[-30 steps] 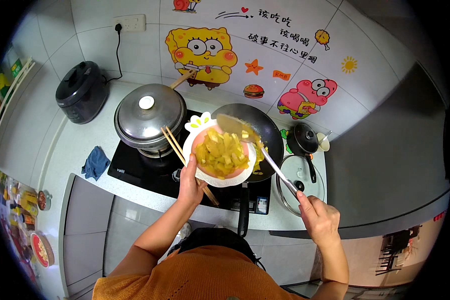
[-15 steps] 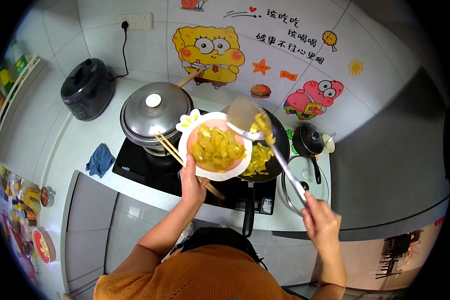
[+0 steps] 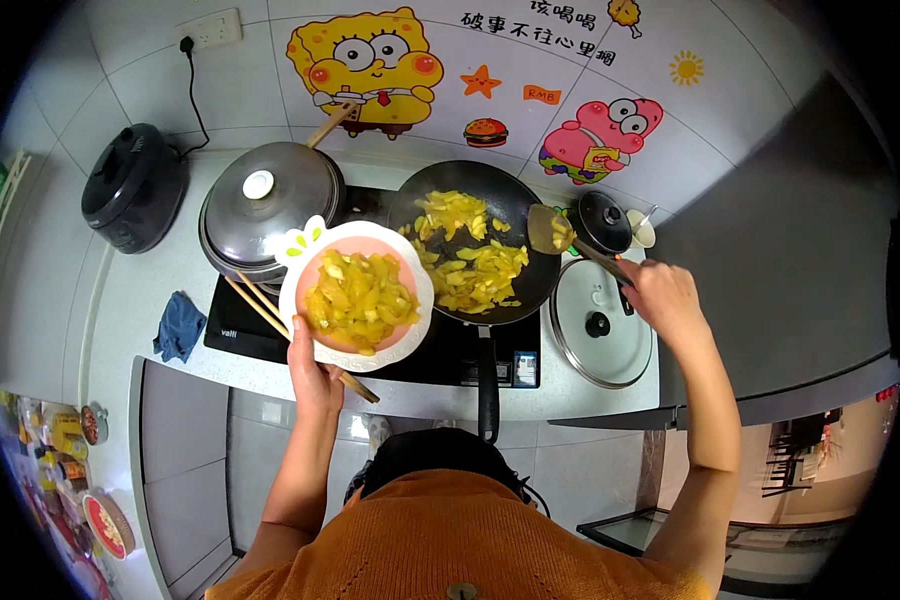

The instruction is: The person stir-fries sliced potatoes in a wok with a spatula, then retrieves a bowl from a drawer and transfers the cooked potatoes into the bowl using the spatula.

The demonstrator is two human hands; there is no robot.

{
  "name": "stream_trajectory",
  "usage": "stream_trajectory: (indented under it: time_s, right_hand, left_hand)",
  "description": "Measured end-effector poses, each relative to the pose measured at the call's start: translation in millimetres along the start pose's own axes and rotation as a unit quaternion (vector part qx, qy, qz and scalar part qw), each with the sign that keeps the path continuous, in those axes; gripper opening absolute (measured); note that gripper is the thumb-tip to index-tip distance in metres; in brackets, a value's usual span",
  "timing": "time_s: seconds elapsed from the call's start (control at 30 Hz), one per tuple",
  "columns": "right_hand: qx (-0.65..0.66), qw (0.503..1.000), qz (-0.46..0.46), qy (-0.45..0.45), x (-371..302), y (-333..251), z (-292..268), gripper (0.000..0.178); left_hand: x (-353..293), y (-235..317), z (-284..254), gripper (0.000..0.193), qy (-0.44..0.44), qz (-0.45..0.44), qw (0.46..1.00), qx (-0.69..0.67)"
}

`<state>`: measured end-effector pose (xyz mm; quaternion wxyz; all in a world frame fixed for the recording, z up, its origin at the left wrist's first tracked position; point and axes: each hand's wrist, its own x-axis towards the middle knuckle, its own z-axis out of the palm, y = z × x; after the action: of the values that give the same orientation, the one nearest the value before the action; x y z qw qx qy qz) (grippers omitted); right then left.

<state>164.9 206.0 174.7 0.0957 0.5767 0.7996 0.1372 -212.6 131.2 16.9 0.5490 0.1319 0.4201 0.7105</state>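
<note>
Since the earlier frame, the bowl and the left hand have moved left, uncovering most of the pan, and the spatula has swung from above the bowl to the pan's right rim.

Nearest the camera, an orange top is cut off by the lower edge. Left hand: clamped on the bowl's near edge, thumb at the rim, fingers mostly hidden beneath. Chopsticks sit in the same grip, mid-length concealed. Yellow pieces fill the bowl, just beyond the thumb. Right hand: closed around the spatula's handle, hiding its end. Blade points left, bearing a few pieces; contact with the rim cannot be determined. More pieces lie in the pan in two loose heaps.

Pan and lidded pot stand on a black hob, partly covered by the bowl. On the pale counter: blue cloth at left, glass lid at right; farther back, a dark cooker, a small pot and a cup. Goods at the left margin are too small to identify. Stickers mark the tiled wall; the uppermost are cut off.
</note>
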Motion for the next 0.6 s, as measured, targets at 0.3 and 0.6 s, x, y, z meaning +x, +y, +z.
stream_trajectory:
  time_s: [0.3,0.6]
  right_hand:
    - [-0.046,0.997,-0.002,-0.067,52,26,22,0.029]
    - [0.329,0.928,0.004,-0.175,88,82,69,0.032]
  left_hand:
    - [-7,7,-13,0.041,0.026,0.011,1.000,0.003]
    - [-12,14,-21,0.043,0.050,0.007,0.999,0.004]
